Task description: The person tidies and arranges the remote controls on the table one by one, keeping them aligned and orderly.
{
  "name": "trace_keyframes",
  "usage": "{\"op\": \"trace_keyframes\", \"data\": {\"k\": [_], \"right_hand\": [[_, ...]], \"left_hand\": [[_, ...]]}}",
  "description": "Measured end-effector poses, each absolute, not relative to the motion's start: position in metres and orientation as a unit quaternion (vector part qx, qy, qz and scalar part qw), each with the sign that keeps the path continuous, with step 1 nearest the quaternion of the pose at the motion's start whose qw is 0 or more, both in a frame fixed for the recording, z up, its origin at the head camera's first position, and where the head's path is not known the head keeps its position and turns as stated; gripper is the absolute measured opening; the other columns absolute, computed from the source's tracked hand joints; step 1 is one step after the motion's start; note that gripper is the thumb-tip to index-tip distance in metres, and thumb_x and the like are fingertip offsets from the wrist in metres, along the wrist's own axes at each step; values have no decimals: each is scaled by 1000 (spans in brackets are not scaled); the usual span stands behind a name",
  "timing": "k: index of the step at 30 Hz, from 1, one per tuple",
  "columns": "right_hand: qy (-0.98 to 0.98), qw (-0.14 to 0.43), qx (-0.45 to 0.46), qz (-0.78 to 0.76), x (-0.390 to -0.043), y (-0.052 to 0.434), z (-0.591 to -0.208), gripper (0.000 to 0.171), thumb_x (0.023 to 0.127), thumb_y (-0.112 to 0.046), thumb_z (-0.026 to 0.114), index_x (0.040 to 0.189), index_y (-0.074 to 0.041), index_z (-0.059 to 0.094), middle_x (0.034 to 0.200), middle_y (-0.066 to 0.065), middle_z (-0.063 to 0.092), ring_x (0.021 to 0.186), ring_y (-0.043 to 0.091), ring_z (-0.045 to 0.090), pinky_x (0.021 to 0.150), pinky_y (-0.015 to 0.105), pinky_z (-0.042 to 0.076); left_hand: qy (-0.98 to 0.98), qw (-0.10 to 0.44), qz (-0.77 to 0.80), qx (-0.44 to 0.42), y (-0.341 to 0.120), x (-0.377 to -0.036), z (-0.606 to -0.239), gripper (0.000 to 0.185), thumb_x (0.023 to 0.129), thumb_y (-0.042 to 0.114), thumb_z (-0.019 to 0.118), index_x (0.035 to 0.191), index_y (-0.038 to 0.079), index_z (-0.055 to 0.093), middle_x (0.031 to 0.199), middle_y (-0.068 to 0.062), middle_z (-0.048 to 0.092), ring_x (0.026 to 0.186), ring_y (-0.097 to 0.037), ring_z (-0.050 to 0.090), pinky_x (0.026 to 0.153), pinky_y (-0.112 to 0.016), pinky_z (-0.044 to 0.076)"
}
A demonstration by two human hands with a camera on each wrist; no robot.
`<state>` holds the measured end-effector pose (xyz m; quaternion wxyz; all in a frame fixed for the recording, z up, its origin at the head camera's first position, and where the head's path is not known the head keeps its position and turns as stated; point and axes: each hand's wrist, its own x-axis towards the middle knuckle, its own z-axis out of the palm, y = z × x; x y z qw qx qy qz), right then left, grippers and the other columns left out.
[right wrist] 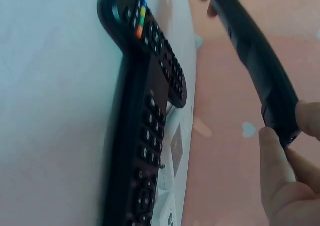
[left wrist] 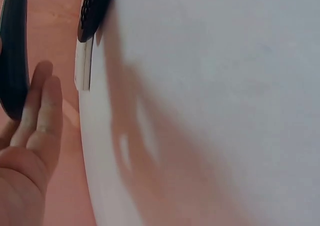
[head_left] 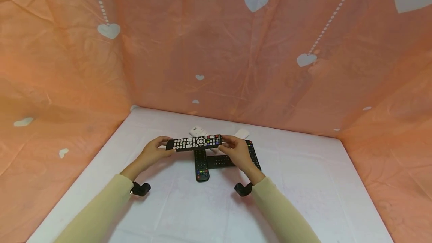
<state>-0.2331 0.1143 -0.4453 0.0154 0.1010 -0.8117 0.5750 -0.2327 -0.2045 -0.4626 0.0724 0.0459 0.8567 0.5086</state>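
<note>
A black remote control [head_left: 194, 143] with mostly white buttons and a few coloured ones is held up level above the table, its buttons facing me. My left hand [head_left: 153, 153] holds its left end, thumb at the lower edge and fingers behind. In the left wrist view, the fingers [left wrist: 47, 105] lie rather straight along the remote's dark end [left wrist: 14, 55]. The right end is pinched by my right hand [head_left: 237, 153]. The remote's dark back [right wrist: 262, 65] shows in the right wrist view, spanning both hands. Below it, another black remote [head_left: 201, 168] lies pointing toward me.
A black remote [head_left: 221, 161] lies crosswise, meeting the near one. Another black remote [head_left: 255, 156] lies partly behind my right hand. Farther back are a white remote [head_left: 198, 131] and a white object [head_left: 242, 134]. Orange cloth [head_left: 216, 48] with hearts encloses the white table [head_left: 189, 213].
</note>
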Motion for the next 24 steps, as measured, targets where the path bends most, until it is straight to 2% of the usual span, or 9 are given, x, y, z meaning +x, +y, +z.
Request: {"op": "trace_keyframes", "data": {"k": [5,13,18,24], "right_hand": [[-825,22,98,557,-248,113,-446,33,85,-7,70,117,-2,68,106,16,72,92,21,70,70,19,53],[-841,18,104,531,-270,107,-447,27,89,-8,66,115,-4,70,108,15,72,98,24,70,79,31,57],[-856,18,132,500,-282,98,-445,25,90,-7,64,113,-4,70,109,15,71,100,28,69,82,34,57],[-859,-19,154,488,-288,82,-445,29,90,-7,64,119,-7,68,114,16,69,103,29,68,80,34,57]], "left_hand": [[836,88,534,86,-211,-218,-461,57,83,21,76,133,6,53,125,-21,59,96,-22,69,78,-29,52],[809,105,569,105,-203,-193,-458,63,80,9,77,136,1,49,127,-24,55,88,-11,70,77,-22,53],[827,74,548,103,-197,-182,-457,64,75,9,81,132,2,54,120,-21,62,80,-9,70,74,-21,52],[865,1,486,125,-190,-169,-459,61,64,12,89,119,4,63,99,-12,72,69,-5,66,62,-21,53]]}}
